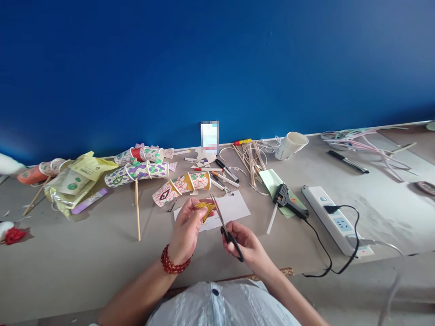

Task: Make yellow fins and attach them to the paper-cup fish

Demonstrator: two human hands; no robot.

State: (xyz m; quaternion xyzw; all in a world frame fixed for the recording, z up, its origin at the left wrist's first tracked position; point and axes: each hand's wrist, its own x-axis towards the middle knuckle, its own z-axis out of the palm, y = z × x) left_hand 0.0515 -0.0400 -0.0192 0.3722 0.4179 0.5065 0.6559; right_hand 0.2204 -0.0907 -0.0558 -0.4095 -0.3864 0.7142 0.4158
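Observation:
Pinched between the thumb and fingers of my left hand (188, 224) is a small yellow paper piece (206, 208) with dark lines drawn on it. My right hand (246, 246) grips black-handled scissors (228, 231), their blades pointing up beside the paper's right edge. Whether the blades touch the paper, I cannot tell. White paper (234, 206) lies on the table beneath both hands. Just beyond my left hand rests a fish made of paper cups (183, 185), with orange and red scale drawings and a dark eye.
More cup fish (136, 174) lie left, one on a stick, near a yellow plastic bag (79, 176). Markers (226, 170) and wooden sticks (253, 163) are scattered behind. To the right are a glue gun (285, 197), a paper cup (291, 146) and a corded power strip (335, 222).

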